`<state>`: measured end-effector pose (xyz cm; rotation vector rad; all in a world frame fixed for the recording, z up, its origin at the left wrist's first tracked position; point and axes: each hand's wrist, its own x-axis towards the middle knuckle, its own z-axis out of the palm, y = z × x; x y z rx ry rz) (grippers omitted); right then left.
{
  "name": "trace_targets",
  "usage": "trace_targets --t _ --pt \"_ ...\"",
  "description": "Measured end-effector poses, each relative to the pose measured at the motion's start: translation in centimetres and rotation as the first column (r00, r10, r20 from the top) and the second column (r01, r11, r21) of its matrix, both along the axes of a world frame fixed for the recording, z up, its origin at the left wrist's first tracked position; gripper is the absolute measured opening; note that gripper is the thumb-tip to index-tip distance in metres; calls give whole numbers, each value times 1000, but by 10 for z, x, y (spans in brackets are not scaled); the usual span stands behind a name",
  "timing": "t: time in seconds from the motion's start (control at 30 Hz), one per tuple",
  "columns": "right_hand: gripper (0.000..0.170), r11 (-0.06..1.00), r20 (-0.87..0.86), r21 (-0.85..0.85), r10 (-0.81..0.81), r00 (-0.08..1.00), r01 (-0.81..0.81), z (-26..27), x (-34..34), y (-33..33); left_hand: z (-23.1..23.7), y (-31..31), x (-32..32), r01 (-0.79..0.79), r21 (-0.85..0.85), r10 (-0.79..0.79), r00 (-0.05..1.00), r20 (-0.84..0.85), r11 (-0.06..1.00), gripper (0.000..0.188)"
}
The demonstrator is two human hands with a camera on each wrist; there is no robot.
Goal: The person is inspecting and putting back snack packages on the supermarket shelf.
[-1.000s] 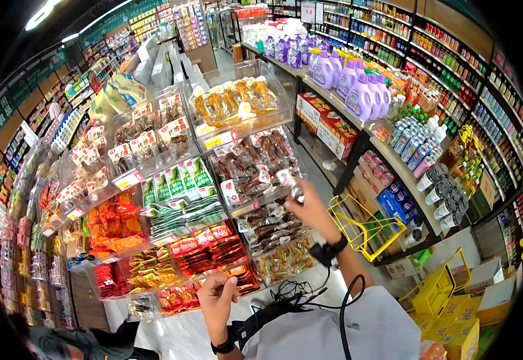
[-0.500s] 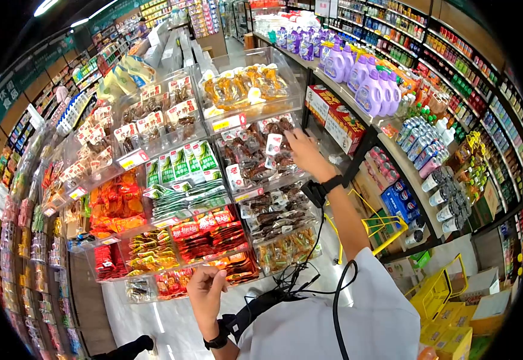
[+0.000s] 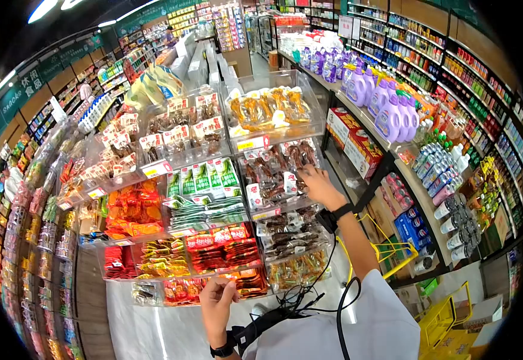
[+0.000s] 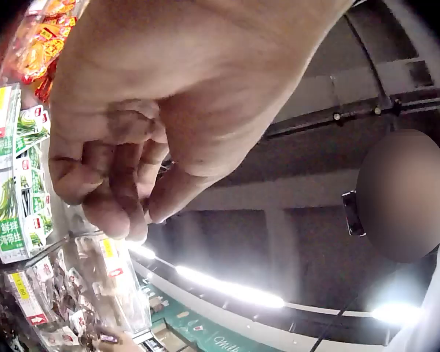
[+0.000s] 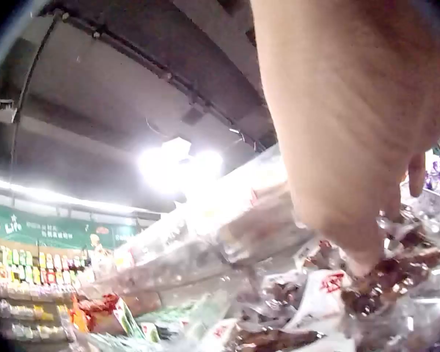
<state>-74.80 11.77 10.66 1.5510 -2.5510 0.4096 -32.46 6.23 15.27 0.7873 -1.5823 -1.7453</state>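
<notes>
My right hand (image 3: 323, 187) reaches into a clear bin of vacuum packs of dark braised meat (image 3: 272, 163), over its right side. In the right wrist view the thumb lies against a glossy dark meat pack (image 5: 381, 286), while other fingertips are partly hidden behind the hand. A white pack label (image 5: 319, 297) with red print shows beside the thumb. My left hand (image 3: 216, 300), its fingers loosely curled and holding nothing, hovers before the lower bins of red snack packets (image 3: 222, 246). From the left wrist, its fingers (image 4: 106, 216) hang in the air near green-and-white packets (image 4: 7, 213).
Stepped clear bins surround the work: chicken-leg packs (image 3: 270, 108) above, green packets (image 3: 207, 180) to the left, more dark packs (image 3: 288, 228) below. On the right stands a shelf with purple detergent bottles (image 3: 387, 120). A yellow basket (image 3: 393, 255) is below it; cables (image 3: 300, 297) hang at my waist.
A white-labelled pack held up in my right hand has gone down among the dark packs, and that hand now reaches in at the bin's right side. The head view has turned left.
</notes>
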Motion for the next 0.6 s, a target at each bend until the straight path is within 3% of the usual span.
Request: trace_targets --t 0.07,0.1,0.17,0.2,0.3,0.43,0.5,0.57,0.6 --pt "36 978 -9 -203 48 999 -48 22 5 -2 2 -1 -5 -47 32 47 999 -8 998 7" --pt "36 977 -10 -210 46 999 -47 35 5 -7 2 -2 -6 -46 26 46 999 -8 999 7" --pt "27 863 -67 -455 210 975 -217 64 -1 -22 -1 -5 -9 -108 117 119 988 -99 987 8" --pt "19 787 -108 -568 219 970 -241 76 -3 -34 -4 -7 -11 -104 112 115 988 -99 988 8" --pt "15 688 -99 -671 285 954 -275 117 2 -62 -15 -14 -14 -140 203 184 959 -218 969 10" --pt "14 677 -87 -675 322 943 -294 133 -2 -116 -26 -20 -13 -181 205 234 935 -268 962 10" --pt "16 740 -148 -590 295 944 -323 141 2 -136 -26 -20 -10 -191 211 247 927 -283 959 10" --pt "19 746 -135 -568 331 934 -347 133 -6 -161 -26 -19 -7 -202 211 254 930 -265 957 9" --pt "19 803 -104 -508 303 947 -312 129 -6 -168 -26 -20 -3 -216 212 269 926 -265 953 9"
